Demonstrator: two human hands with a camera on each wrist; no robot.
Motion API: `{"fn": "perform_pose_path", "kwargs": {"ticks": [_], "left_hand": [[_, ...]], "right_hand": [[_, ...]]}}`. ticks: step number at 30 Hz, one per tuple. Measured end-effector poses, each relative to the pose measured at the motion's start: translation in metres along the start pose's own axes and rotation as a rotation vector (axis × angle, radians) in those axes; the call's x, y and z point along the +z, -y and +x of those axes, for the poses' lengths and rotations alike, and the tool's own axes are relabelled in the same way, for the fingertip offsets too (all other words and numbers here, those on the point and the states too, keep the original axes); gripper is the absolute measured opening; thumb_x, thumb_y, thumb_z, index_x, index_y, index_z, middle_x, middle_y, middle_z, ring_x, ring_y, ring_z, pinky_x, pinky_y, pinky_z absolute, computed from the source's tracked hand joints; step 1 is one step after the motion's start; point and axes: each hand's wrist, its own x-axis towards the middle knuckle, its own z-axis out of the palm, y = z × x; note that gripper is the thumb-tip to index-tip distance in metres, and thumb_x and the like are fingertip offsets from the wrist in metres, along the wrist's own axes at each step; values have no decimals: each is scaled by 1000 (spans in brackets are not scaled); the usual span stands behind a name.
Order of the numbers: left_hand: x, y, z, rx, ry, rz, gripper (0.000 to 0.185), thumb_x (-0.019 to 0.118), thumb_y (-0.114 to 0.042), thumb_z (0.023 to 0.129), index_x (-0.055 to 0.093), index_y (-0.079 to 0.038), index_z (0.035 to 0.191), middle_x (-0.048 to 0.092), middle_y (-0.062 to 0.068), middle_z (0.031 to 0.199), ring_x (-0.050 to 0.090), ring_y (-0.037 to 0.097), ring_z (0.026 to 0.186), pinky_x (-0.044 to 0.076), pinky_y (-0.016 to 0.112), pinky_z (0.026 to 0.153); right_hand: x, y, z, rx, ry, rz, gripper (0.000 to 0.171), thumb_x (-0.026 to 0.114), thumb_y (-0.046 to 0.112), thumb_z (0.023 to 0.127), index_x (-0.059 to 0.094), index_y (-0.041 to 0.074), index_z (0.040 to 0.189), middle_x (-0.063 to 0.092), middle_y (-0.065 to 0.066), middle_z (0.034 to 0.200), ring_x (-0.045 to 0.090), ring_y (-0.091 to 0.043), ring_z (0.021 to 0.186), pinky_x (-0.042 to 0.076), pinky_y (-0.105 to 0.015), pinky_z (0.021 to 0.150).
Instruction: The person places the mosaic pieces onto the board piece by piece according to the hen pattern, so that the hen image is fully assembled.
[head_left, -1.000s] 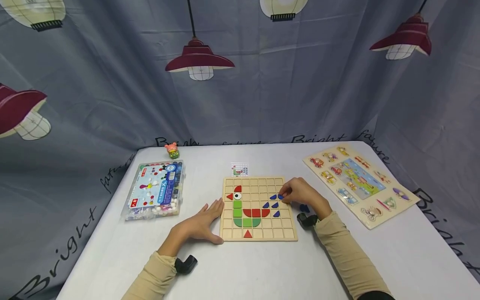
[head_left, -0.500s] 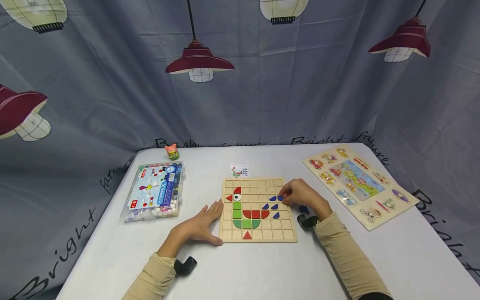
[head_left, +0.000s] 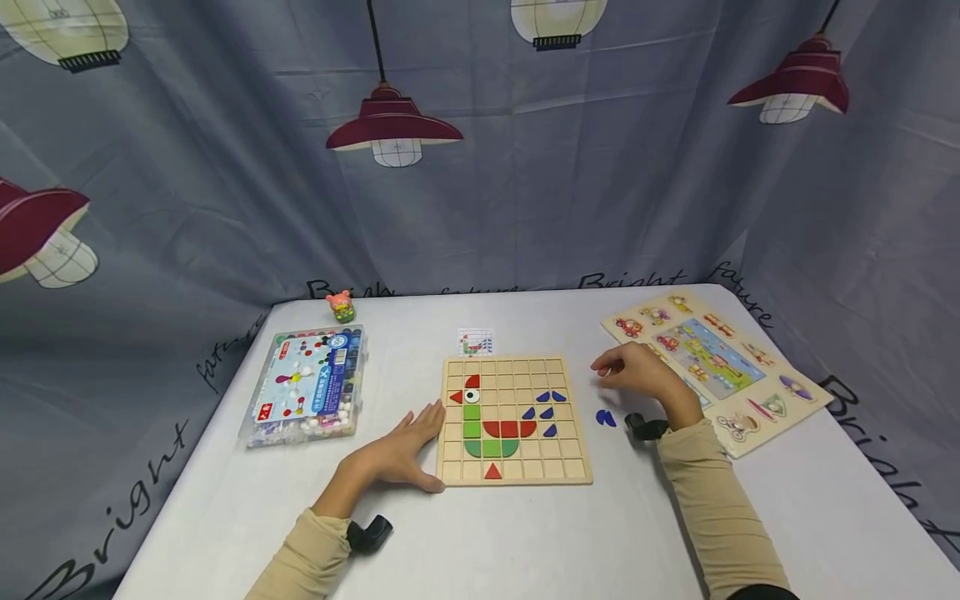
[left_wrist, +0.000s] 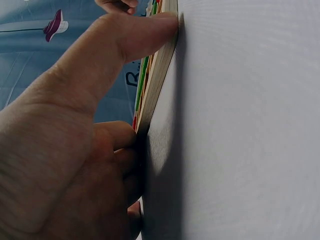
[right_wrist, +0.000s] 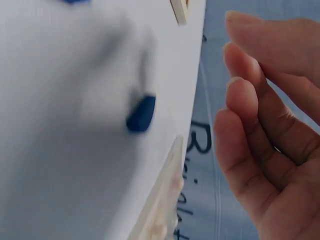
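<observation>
My left hand [head_left: 401, 450] lies with fingers spread at the left side of a wooden grid board [head_left: 555, 468]; in the left wrist view its thumb [left_wrist: 150, 32] touches the board's edge. Red, green and blue flat pieces and a round eye piece [head_left: 472, 396] form a bird-like figure on the grid. Several blue petal-shaped pieces [head_left: 550, 431] lie at its right. My right hand [head_left: 637, 371] hovers off the board's right side, fingers loosely bent, holding nothing. Below it, blue pieces [head_left: 605, 418] rest on the table; one blue piece [right_wrist: 141, 114] shows in the right wrist view.
Behind the board lies a small picture card [head_left: 476, 342]. A clear case [head_left: 303, 383] of coloured parts stands at left, with a small figurine [head_left: 341, 307] behind it. A wooden picture puzzle [head_left: 738, 400] lies at right, partly under my right hand.
My right hand has let go of a blue piece at the board's right edge and moved right, off the board. That piece stays on the grid. My left hand has stayed in place.
</observation>
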Motion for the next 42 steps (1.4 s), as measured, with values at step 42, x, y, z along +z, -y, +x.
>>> {"fn": "perform_pose_path", "kwargs": {"ticks": [42], "left_hand": [[0, 0, -1, -2, 2, 6, 117, 80, -44, 71, 11, -1, 155, 4, 14, 165, 3, 29, 154, 4, 49, 126]], "right_hand": [[4, -39, -5, 137, 121, 45, 23, 79, 8, 75, 76, 6, 98, 73, -8, 93, 59, -15, 76, 49, -25, 67]]}}
